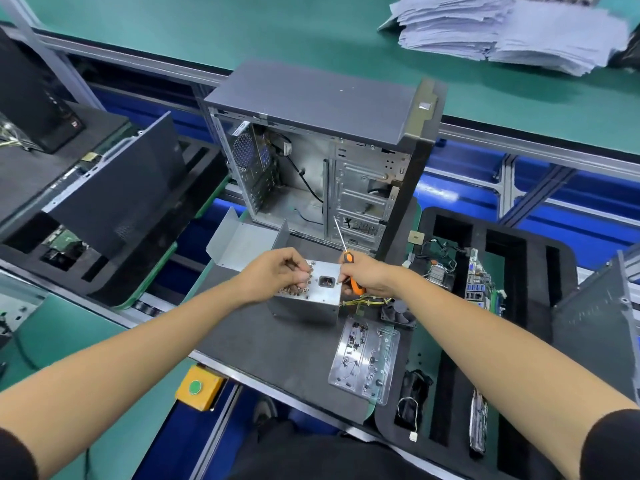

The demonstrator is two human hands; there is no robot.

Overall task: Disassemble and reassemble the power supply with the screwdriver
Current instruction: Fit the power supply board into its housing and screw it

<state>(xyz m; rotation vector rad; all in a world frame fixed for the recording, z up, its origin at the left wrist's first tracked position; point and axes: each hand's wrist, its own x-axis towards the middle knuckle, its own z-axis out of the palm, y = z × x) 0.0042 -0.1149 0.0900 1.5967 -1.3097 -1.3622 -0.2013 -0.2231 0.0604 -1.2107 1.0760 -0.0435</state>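
A: Start at the left. What is the left hand [277,271] doing?

B: Its fingers are curled over the top left edge of the power supply [311,296], gripping the housing there. The box sits near the middle of the dark tabletop [263,344], in front of the open computer case [311,161], with a bent metal cover [242,242] just behind it.

A: And the risk there?

B: If that grip loosens, I'd judge the box could tip or slide while being worked.

A: Further right?

B: The right hand [363,277] is clenched around the orange screwdriver [349,261], shaft pointing up and away, fingertips at the box's right edge. The tip could jab the case, and the yellow wires [367,301] trailing out could get pinched. The clear parts tray [365,358] lies near the front edge; a knock could scatter its contents.
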